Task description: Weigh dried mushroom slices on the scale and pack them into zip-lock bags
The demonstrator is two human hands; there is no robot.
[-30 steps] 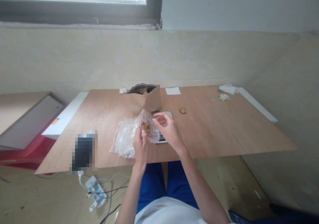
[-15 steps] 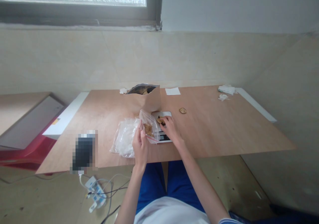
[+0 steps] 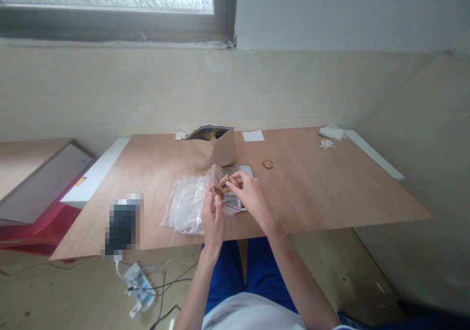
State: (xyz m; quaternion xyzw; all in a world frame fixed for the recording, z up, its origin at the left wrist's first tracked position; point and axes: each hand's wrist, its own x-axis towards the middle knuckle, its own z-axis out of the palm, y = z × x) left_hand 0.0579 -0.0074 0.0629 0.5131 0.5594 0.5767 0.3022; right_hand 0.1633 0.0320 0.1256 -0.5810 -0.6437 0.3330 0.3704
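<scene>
My left hand (image 3: 213, 217) is closed on a small clear zip bag (image 3: 217, 173) with a red seal line and brown dried slices inside. Between the fingertips of my right hand (image 3: 251, 193) are a few brown dried slices (image 3: 230, 179), at the bag's mouth. Beneath my right hand is a white kitchen scale (image 3: 246, 169), largely covered by the hand and the bag. A pile of clear plastic bags (image 3: 185, 202) lies just left of my left hand. Behind the scale stands an open brown paper pouch (image 3: 216, 151) with more slices in it.
One dried slice (image 3: 268, 164) lies on the wooden table (image 3: 330, 188), right of the scale. At the back are a white paper (image 3: 253, 135) and crumpled tissues (image 3: 332, 133). A blurred dark device (image 3: 122, 227) sits front left, above a power strip (image 3: 141, 286) with cables.
My right hand has lifted dried slices off the scale and brought them left to the zip bag's mouth. My left hand has shifted slightly right with the bag.
</scene>
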